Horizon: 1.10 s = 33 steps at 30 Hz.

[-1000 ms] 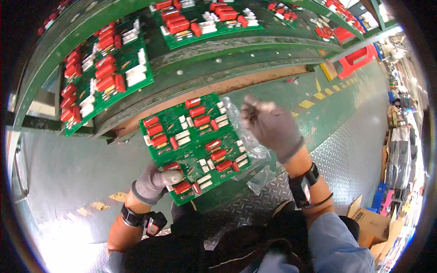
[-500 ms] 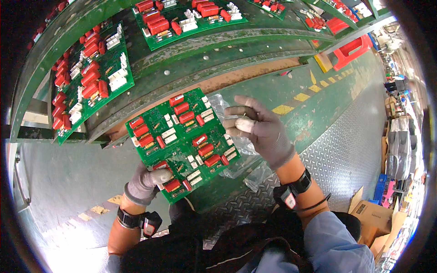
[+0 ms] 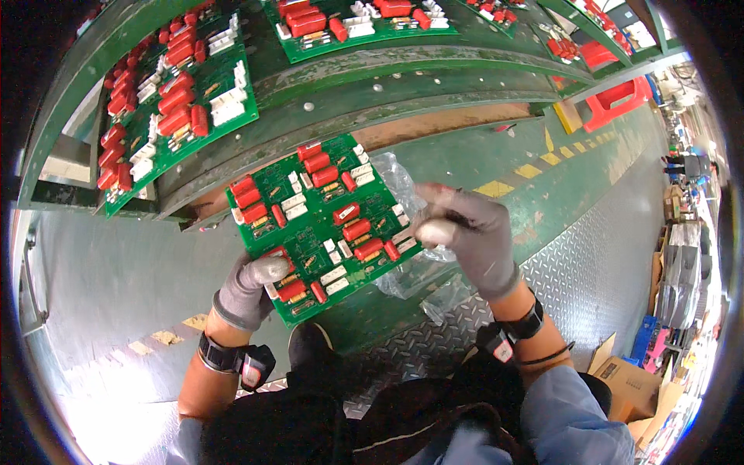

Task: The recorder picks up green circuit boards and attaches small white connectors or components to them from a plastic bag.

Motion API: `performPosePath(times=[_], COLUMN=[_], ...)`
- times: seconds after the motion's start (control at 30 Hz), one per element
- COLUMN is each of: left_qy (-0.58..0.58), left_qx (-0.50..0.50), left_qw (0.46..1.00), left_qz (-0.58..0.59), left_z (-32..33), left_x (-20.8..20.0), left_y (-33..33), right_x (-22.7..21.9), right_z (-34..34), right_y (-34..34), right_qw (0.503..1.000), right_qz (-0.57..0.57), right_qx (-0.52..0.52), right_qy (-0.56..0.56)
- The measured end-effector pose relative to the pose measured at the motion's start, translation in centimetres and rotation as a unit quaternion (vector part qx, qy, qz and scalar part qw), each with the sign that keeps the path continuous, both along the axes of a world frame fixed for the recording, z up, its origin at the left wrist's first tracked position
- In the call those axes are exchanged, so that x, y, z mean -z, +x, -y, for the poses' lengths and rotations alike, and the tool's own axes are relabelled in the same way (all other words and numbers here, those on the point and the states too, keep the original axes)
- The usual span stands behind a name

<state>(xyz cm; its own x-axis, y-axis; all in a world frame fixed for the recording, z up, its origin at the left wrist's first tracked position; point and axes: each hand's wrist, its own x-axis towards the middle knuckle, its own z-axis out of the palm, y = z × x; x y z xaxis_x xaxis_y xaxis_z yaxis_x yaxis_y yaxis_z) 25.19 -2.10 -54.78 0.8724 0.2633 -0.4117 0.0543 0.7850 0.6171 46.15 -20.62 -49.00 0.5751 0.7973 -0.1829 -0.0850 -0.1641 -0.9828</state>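
A green circuit board (image 3: 310,225) with red cylindrical capacitors and white block parts is held tilted in front of me. My left hand (image 3: 252,288), in a grey glove, grips its near left corner with the thumb on top. My right hand (image 3: 473,236), also gloved, is at the board's right edge, its fingers bent toward the thumb and slightly blurred. Whatever lies between those fingers is too small to make out. Clear plastic bags (image 3: 399,283) hang or lie behind and below the board's right side, partly hidden by it.
A green metal rack (image 3: 349,70) spans the far side and bears more populated boards (image 3: 190,105). Beyond it at the right stands a red plastic stool (image 3: 618,103). An open cardboard box (image 3: 629,384) is at my right, beside metal tread-plate flooring (image 3: 577,248).
The rack and surroundings have shifted in view. My right hand has moved closer to the board's right edge, its fingers lower and more blurred. My left hand keeps its grip on the circuit board.
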Motion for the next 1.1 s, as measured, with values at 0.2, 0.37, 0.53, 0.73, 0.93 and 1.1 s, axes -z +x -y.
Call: performPosePath(times=[0.2, 0.37, 0.53, 0.73, 0.93, 1.1], left_qy=[-0.012, -0.026, -0.019, -0.031, -0.032, -0.052], left_qx=[0.0, 0.009, 0.013, 0.005, -0.002, -0.011], left_qw=[1.0, 1.0, 1.0, 0.999, 0.999, 0.998], left_qz=[0.004, 0.006, 0.01, 0.026, 0.036, 0.04], left_z=[0.0, -0.1, 0.0, 0.3, 0.6, 0.5], left_x=[-0.6, -0.8, -1.4, -2.1, -2.5, -1.5], left_y=[0.2, 0.2, 0.2, 0.5, 0.6, 0.5], right_x=[-0.6, -0.5, -0.4, 0.3, -0.3, -0.2], right_z=[-0.4, -1.7, -1.8, -2.1, -2.4, -2.5], right_y=[-1.4, -1.6, -1.7, -1.3, -1.3, -1.0], right_qw=[0.94, 0.826, 0.814, 0.804, 0.791, 0.781], right_qz=[0.327, 0.534, 0.555, 0.555, 0.559, 0.571], right_qx=[-0.089, -0.161, -0.157, -0.176, -0.217, -0.227], right_qy=[0.03, 0.075, 0.071, 0.118, 0.122, 0.113])
